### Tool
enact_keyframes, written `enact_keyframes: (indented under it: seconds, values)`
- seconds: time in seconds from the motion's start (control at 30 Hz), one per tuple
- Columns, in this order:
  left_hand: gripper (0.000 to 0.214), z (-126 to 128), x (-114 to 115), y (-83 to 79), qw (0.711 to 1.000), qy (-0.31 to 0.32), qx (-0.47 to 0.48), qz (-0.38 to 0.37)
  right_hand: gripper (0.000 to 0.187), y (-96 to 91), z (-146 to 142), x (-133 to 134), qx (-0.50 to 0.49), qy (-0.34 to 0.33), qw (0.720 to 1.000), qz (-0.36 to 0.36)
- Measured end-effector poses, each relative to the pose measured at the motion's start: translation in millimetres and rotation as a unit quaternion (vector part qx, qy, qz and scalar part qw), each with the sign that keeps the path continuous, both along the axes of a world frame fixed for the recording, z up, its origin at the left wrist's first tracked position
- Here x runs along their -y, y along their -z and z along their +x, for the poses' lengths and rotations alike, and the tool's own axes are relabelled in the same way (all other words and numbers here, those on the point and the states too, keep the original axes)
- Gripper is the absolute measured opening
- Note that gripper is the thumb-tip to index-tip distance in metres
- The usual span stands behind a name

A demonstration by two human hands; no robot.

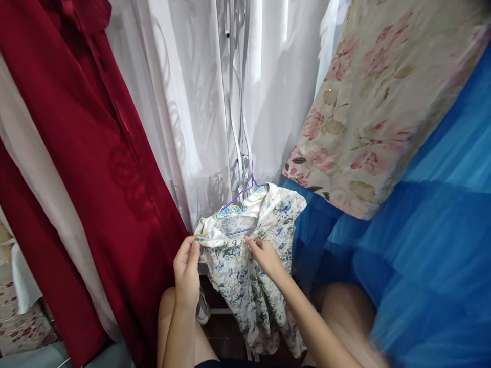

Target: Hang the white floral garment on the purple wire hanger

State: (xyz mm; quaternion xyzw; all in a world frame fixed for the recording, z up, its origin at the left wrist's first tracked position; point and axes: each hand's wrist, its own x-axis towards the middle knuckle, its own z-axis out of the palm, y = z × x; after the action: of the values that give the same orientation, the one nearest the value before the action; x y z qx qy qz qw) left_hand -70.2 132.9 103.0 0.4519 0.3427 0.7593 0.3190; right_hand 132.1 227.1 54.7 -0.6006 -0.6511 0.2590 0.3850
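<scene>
A white sleeveless dress with a blue and green floral print hangs in front of me on a thin purple wire hanger. The hanger's hook is up at a white metal stand, and its lower bar shows inside the open neck. My left hand pinches the neckline edge at the left shoulder between thumb and fingers. With its fingertips, my right hand pinches the front middle of the neckline. The dress's right shoulder sits up on the hanger, while the left side droops lower.
White curved metal bars rise before sheer white curtains. A long red dress hangs at left. To the right hang a pink-flowered cream garment and a blue tulle skirt. A shoe lies low between my knees.
</scene>
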Motion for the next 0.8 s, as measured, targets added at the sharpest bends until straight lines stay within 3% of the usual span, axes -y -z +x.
enact_keyframes:
  seconds: [0.2,0.33,0.43,0.6,0.8]
  values:
    - [0.021,10,-2,6.1,0.998,-0.059,0.001,0.031,0.046,8.6,-1,-12,-0.049,-0.026,0.998,-0.031]
    - [0.019,17,0,-1.9,0.990,-0.122,-0.056,0.050,0.046,19.7,2,-1,-0.102,-0.049,0.993,-0.040]
    - [0.022,19,2,-9.7,0.986,-0.121,-0.100,0.052,0.045,23.6,-1,10,-0.158,-0.076,0.984,-0.018]
    - [0.025,19,5,-13.6,0.989,-0.110,-0.084,0.045,0.047,26.6,-13,25,-0.227,-0.102,0.968,0.017]
    - [0.024,12,5,-34.4,0.976,-0.182,-0.071,0.100,0.033,54.6,0,36,-0.136,-0.154,0.975,0.087]
